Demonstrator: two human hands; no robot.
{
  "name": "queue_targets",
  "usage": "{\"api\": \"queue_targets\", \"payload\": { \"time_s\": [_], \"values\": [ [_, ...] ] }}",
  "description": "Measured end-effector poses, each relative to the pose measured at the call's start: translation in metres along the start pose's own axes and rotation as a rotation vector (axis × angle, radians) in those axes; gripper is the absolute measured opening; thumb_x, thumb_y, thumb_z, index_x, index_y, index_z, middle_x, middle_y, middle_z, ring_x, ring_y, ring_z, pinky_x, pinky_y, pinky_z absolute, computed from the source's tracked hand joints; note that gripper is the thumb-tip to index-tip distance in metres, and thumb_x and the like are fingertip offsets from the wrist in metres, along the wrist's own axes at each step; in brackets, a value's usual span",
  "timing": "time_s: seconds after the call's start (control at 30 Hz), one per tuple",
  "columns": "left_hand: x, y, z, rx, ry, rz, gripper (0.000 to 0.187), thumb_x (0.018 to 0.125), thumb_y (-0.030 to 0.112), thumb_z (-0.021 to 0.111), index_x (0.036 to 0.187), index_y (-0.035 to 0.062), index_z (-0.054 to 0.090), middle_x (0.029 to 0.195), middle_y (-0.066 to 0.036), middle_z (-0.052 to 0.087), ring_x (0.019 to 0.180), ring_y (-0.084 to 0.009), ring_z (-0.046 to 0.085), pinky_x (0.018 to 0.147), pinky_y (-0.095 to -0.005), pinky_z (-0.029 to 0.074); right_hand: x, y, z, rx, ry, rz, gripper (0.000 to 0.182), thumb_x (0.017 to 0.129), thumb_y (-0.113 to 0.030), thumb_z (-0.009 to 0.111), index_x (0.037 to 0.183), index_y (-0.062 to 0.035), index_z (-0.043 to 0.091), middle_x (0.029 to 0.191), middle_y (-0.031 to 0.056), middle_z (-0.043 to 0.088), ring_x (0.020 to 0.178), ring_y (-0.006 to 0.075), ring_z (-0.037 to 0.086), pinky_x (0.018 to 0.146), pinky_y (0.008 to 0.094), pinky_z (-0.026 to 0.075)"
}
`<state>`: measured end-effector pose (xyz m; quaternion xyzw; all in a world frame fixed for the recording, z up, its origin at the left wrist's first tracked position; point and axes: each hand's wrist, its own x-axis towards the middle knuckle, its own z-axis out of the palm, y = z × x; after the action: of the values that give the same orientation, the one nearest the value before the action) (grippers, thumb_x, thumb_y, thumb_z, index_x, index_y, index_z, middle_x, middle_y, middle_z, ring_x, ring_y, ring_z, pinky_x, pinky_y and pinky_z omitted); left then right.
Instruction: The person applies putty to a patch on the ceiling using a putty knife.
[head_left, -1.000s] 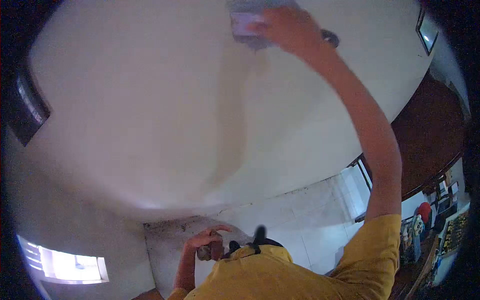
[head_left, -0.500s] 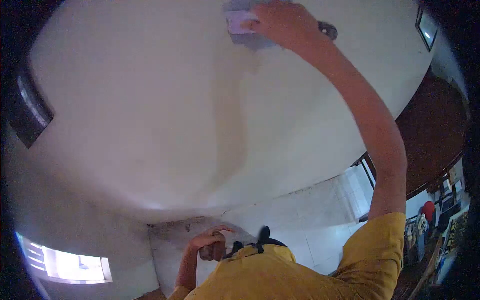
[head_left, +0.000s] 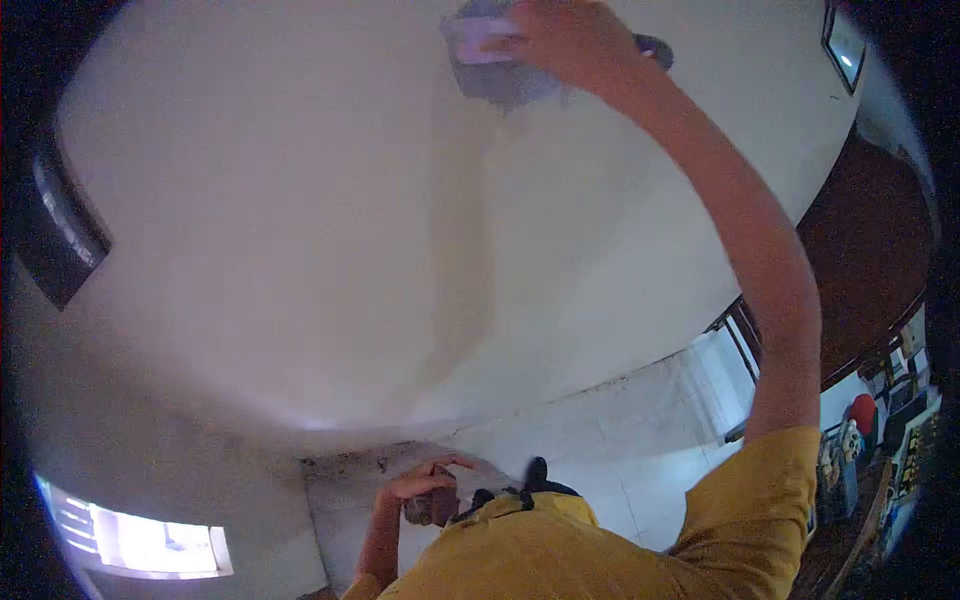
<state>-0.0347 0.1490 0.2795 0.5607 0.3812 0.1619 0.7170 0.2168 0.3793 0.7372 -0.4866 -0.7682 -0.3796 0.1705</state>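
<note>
My right hand is raised at the top of the view, closed around a putty knife. Its broad, pinkish, shiny blade lies against the pale wall, and its dark handle end sticks out past my wrist. Around and below the blade spreads a grey, damp-looking patch. My left hand hangs low near my body, fingers curled over a brownish-grey lump whose kind I cannot make out.
A framed picture hangs at upper right. A dark curved object is on the left, above a bright window. Pale floor tiles lie below the wall. Assorted household items stand at far right.
The grey patch shows further down below the blade. My right hand has shifted slightly upward and left with the putty knife. My left hand stays closed on the lump.
</note>
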Motion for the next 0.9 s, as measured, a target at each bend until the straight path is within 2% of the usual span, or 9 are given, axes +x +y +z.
{"api": "queue_targets", "payload": {
  "time_s": [0.1,0.23,0.37,0.5,0.6,0.67,0.73,0.8,0.9],
  "values": [
    [0.007,0.001,0.000,0.029,-0.031,0.127,0.039,0.083,0.015,0.058,0.121,0.0069,0.053,0.092,-0.004,0.062,0.079,-0.0100,0.056,0.075,-0.0271,0.046,0.004,0.014,-0.013,0.012,-0.026,0.014,0.049,0.082,-0.048,0.054,0.091,-0.0008,0.065,0.088,0.0192,0.066,0.085,0.0326,0.064,0.075,0.0441,0.052],
    [0.005,-0.009,-0.003,0.077,-0.045,0.080,0.040,0.085,0.015,0.056,0.124,0.0072,0.051,0.078,-0.003,0.061,0.073,-0.0092,0.056,0.070,-0.0261,0.046,0.000,0.021,-0.010,0.003,-0.037,-0.030,0.049,0.083,-0.050,0.053,0.093,-0.0028,0.065,0.088,0.0192,0.065,0.084,0.0339,0.064,0.075,0.0445,0.051],
    [0.005,-0.011,-0.006,-0.110,-0.103,0.146,0.040,0.086,0.014,0.055,0.125,0.0084,0.050,0.070,-0.001,0.058,0.068,-0.0082,0.053,0.065,-0.0270,0.046,0.007,0.010,-0.005,0.083,0.030,-0.127,0.048,0.083,-0.051,0.053,0.099,-0.0073,0.064,0.090,0.0183,0.066,0.085,0.0339,0.064,0.076,0.0450,0.051],
    [0.009,0.000,-0.008,-0.071,-0.170,0.034,0.041,0.086,0.014,0.055,0.126,0.0100,0.049,0.070,-0.002,0.060,0.068,-0.0085,0.054,0.065,-0.0278,0.047,0.009,0.037,-0.010,0.025,-0.098,-0.050,0.050,0.083,-0.052,0.051,0.106,-0.0084,0.061,0.094,0.0180,0.065,0.091,0.0340,0.062,0.078,0.0463,0.050],
    [0.010,-0.004,0.000,-0.036,-0.137,0.017,0.042,0.086,0.014,0.056,0.127,0.0105,0.048,0.069,-0.002,0.060,0.067,-0.0083,0.054,0.065,-0.0279,0.047,0.001,0.011,-0.012,0.202,0.085,-0.211,0.046,0.084,-0.048,0.051,0.105,-0.0086,0.061,0.094,0.0180,0.065,0.090,0.0340,0.063,0.078,0.0461,0.050],
    [0.009,0.015,0.004,0.029,-0.093,-0.035,0.043,0.086,0.013,0.056,0.127,0.0101,0.048,0.069,-0.002,0.060,0.067,-0.0081,0.055,0.065,-0.0275,0.047,0.005,-0.002,-0.009,0.166,0.035,-0.188,0.045,0.085,-0.048,0.051,0.106,-0.0096,0.062,0.094,0.0183,0.065,0.090,0.0340,0.063,0.078,0.0453,0.051],
    [0.005,0.001,0.002,-0.016,-0.090,0.108,0.043,0.086,0.014,0.056,0.127,0.0094,0.048,0.070,-0.002,0.060,0.068,-0.0080,0.055,0.066,-0.0272,0.047,0.013,0.000,-0.010,0.140,-0.027,-0.165,0.045,0.085,-0.047,0.051,0.107,-0.0099,0.062,0.094,0.0189,0.065,0.090,0.0343,0.063,0.078,0.0449,0.051],
    [0.009,-0.019,-0.005,-0.074,-0.161,0.111,0.043,0.087,0.014,0.055,0.129,0.0081,0.046,0.075,-0.003,0.063,0.072,-0.0093,0.058,0.068,-0.0267,0.048,0.018,0.021,-0.015,0.116,-0.107,-0.139,0.045,0.085,-0.047,0.051,0.108,-0.0096,0.061,0.094,0.0199,0.064,0.091,0.0350,0.062,0.079,0.0447,0.051],
    [-0.006,-0.017,0.005,-0.172,-0.034,-0.010,0.044,0.087,0.016,0.055,0.129,0.0092,0.046,0.077,-0.003,0.063,0.071,-0.0095,0.057,0.067,-0.0262,0.048,0.013,0.020,-0.011,0.093,-0.047,-0.107,0.045,0.084,-0.046,0.052,0.106,-0.0071,0.062,0.093,0.0203,0.065,0.089,0.0352,0.063,0.079,0.0445,0.051]
  ]
}}
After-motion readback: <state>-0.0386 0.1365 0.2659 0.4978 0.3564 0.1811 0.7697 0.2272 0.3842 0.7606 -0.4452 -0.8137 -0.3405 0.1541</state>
